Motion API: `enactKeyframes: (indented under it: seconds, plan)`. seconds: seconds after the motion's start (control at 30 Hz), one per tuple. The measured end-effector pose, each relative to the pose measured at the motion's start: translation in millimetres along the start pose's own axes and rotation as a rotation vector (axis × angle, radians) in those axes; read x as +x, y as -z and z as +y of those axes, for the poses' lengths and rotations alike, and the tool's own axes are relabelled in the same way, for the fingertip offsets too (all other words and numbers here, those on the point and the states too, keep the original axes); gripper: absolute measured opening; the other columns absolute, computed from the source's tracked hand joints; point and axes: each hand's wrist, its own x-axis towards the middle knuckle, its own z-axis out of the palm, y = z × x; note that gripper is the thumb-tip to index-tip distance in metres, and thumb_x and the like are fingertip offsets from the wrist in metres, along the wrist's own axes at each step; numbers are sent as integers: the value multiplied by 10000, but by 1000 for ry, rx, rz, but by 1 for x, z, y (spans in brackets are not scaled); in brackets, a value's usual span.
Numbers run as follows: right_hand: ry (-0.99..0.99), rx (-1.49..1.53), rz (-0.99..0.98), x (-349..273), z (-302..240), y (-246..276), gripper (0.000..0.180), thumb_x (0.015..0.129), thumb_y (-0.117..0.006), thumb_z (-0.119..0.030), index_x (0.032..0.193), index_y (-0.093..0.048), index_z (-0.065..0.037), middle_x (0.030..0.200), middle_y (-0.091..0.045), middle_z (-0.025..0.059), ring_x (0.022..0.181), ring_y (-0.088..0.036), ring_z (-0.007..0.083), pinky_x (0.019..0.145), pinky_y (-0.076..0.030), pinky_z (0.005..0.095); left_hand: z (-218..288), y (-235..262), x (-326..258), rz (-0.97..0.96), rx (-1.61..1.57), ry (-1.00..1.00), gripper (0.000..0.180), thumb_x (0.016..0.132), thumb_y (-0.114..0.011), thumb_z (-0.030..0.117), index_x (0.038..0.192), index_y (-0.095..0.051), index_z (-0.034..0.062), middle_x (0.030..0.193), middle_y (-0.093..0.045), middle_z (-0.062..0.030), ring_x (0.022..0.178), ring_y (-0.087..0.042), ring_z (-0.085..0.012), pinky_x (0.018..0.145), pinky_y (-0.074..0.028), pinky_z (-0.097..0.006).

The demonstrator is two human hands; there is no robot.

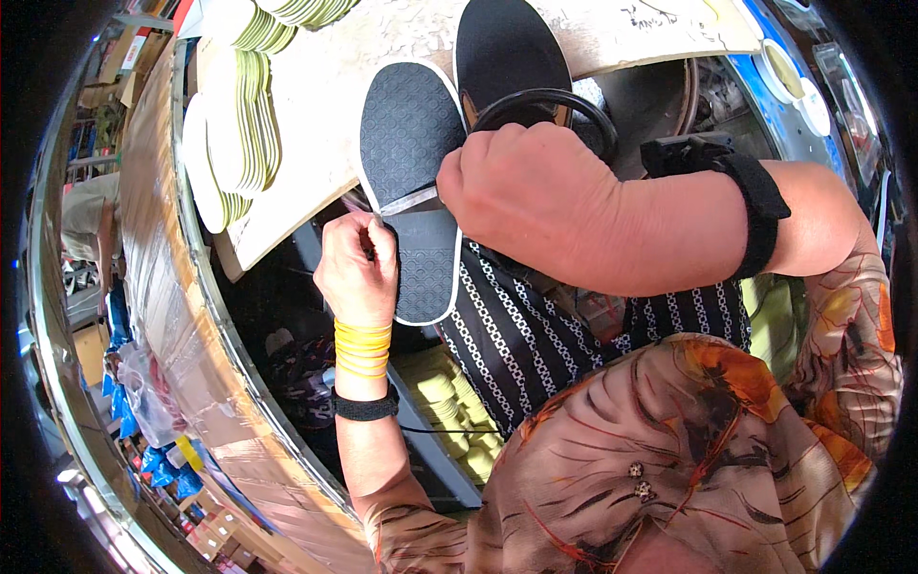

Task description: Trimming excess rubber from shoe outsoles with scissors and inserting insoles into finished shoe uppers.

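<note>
Head view: what is the person handling?

"A dark grey, patterned sole with a white rim (411,134). Its toe end overlaps the pale, scuffed table (325,96); its heel end is over the black-and-white patterned cloth (512,330) on the lap."

"And the hands?"

"The left hand (359,263) pinches the sole's left edge at the narrow middle. The right hand (526,182) is curled like a fist at the opposite edge; its fingertips are hidden, so I cannot tell what, if anything, it grips."

"How far along does it look?"

"Partway, I'd judge. The white rim already borders toe and heel, so that seems done. The middle, where a light band crosses, appears to be the spot in hand; whether it is finished, I can't tell. A black, rounded shoe-shaped piece (507,53) lies just beside it, perhaps its mate."

"Anything left?"

"Pale green, layered sole-shaped pieces (253,124) stand stacked on the table, apart from the hands; whether they belong here is unclear."
</note>
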Motion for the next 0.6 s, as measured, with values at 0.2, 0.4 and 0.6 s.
enactKeyframes:
  seconds: [0.2, 0.4, 0.6]
  plan:
    - [-14, -4, 3, -1, -1, 2, 124, 650, -559, -142, 706, -535, -34, 593, -524, 59, 530, -547, 160, 411, -412, 257, 3, 1, 0, 12, 40, -32, 88, 745, -610, 51, 784, -531, 57, 747, -565, -77, 558, -566, -210, 528, -477, -301]
    - [-2, -40, -14, -2, -2, 4, 124, 651, -560, -140, 709, -536, -33, 594, -521, 58, 528, -543, 155, 403, -408, 252, 3, -1, -1, 50, 64, -48, 93, 742, -614, 53, 786, -533, 59, 755, -570, -74, 570, -578, -206, 530, -479, -295]
    - [12, -39, 7, 0, -3, 3, 127, 641, -565, -143, 691, -533, -32, 585, -511, 57, 527, -535, 152, 399, -397, 248, 4, 0, -2, 28, 50, -12, 98, 735, -622, 50, 776, -533, 60, 760, -577, -70, 572, -580, -201, 530, -477, -292]
